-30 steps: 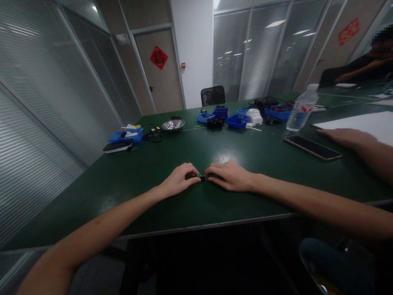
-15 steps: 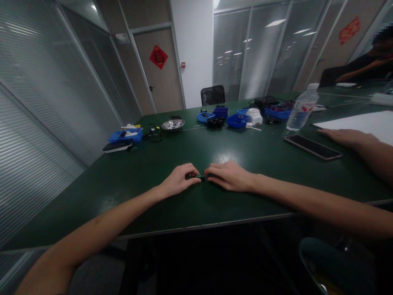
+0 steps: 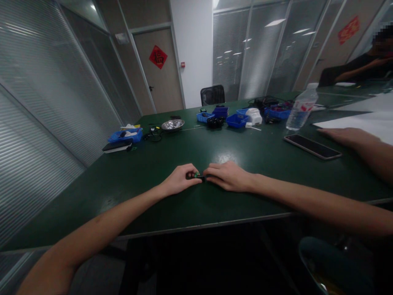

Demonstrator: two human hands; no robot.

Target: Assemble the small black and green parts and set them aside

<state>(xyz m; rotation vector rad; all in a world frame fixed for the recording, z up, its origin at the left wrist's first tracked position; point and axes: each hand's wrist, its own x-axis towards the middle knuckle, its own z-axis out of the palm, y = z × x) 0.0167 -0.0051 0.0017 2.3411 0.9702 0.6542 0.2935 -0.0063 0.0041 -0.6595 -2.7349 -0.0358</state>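
Just above the green table [image 3: 172, 213], my left hand [image 3: 181, 179] pinches a small green and black piece [image 3: 197, 175] between thumb and fingers. My right hand [image 3: 229, 175] lies close on the other side, its thumb and fingertips pressed together at a thin dark part beside that piece. What exactly the right fingertips grip is too small to make out. Both hands nearly meet at the piece.
A phone [image 3: 312, 146], a water bottle [image 3: 302, 107] and another person's hand [image 3: 350, 136] on white paper [image 3: 362, 122] are at the right. Farther back stand blue trays [image 3: 237, 121], a metal bowl [image 3: 173, 125] and cables [image 3: 153, 134].
The green piece has turned slightly in my left fingers, and my right fingertips are a little nearer to it. More white paper shows at the right, by the other person's hand.
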